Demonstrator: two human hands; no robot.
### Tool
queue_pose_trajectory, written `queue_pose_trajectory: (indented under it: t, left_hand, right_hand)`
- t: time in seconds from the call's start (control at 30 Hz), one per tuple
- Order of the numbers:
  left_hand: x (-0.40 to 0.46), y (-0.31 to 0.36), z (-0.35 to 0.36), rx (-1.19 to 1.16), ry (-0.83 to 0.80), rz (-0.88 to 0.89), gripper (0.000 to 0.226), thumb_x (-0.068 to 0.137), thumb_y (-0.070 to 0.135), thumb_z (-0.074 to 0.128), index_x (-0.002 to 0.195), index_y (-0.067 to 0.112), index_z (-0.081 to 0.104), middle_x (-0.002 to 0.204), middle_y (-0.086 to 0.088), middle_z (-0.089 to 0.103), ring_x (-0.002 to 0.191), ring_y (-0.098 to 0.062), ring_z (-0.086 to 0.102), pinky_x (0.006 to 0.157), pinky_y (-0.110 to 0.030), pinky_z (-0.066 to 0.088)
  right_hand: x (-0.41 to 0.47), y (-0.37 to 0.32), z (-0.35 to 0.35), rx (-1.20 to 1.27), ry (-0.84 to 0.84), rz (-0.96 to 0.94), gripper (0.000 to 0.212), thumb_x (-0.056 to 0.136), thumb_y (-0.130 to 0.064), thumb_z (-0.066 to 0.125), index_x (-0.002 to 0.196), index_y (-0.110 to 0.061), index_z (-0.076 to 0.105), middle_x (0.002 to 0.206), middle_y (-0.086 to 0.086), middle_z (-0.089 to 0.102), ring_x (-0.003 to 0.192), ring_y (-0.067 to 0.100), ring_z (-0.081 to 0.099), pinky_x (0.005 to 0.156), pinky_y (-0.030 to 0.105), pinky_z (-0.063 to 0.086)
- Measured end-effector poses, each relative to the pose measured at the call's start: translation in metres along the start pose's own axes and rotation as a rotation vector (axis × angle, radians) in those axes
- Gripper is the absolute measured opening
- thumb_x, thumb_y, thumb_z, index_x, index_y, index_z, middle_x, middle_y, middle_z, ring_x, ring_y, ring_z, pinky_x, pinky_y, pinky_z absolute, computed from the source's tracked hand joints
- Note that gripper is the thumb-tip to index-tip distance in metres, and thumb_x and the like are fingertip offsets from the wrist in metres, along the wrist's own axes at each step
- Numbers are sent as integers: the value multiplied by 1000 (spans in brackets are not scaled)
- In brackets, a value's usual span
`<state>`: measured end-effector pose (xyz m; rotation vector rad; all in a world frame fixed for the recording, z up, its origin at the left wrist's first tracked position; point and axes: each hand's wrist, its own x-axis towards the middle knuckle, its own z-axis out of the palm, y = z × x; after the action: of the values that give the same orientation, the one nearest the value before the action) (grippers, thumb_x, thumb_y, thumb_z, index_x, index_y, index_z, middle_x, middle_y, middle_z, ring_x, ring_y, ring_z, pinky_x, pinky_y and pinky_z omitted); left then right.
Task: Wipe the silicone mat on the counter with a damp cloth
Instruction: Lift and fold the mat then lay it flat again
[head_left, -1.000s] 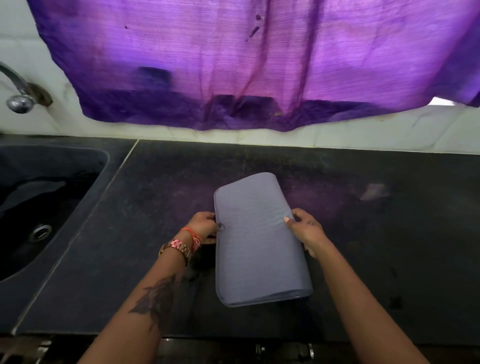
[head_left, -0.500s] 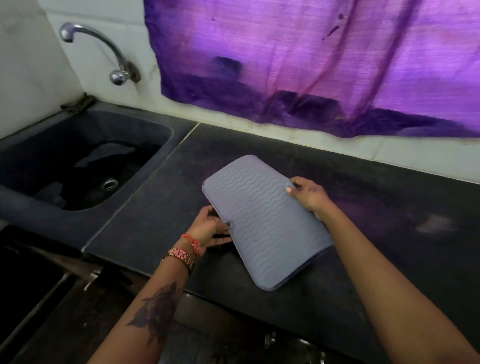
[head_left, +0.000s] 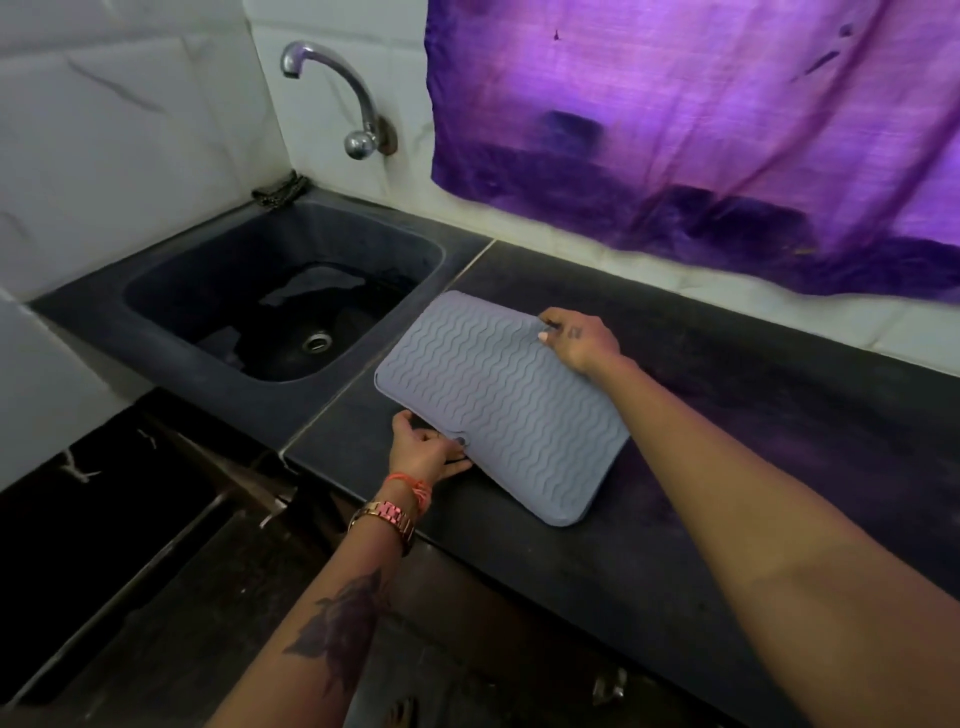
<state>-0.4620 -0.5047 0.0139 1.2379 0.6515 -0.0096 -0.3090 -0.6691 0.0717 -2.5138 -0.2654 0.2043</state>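
The mat (head_left: 501, 405) is pale grey-lilac, ribbed all over with wavy lines. The bench (head_left: 779, 441) beneath it is black with a faint purple sheen. At ten o'clock from the mat, the sink (head_left: 171, 332) is dark blue-black; the tap (head_left: 332, 88) above it is silver. The curtain (head_left: 701, 119) is streaky purple, darker along its hem. The wall tiles (head_left: 130, 130) are white, veined grey. On the left wrist sit a rose-gold watch (head_left: 387, 519) and an orange thread (head_left: 410, 483).

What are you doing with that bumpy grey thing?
A person holds a folded grey silicone mat on the dark counter beside the sink. The left hand grips its near edge and the right hand pinches its far edge. No wiping yet. Something dark lies in the sink; I cannot tell if it is a cloth.
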Motion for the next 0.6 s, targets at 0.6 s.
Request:
queue_pose_trajectory:
  t: [0.6]
  left_hand:
    - [52,35,-51,187,101,-148,22,86,21,65,78,8,49,96,-13,53,73,-25,61,65,-37,56]
  right_hand:
    - [-48,7,38,-6,422,177,38,88,-19,59,126,-15,56,126,13,56,119,32,47,97,34,39]
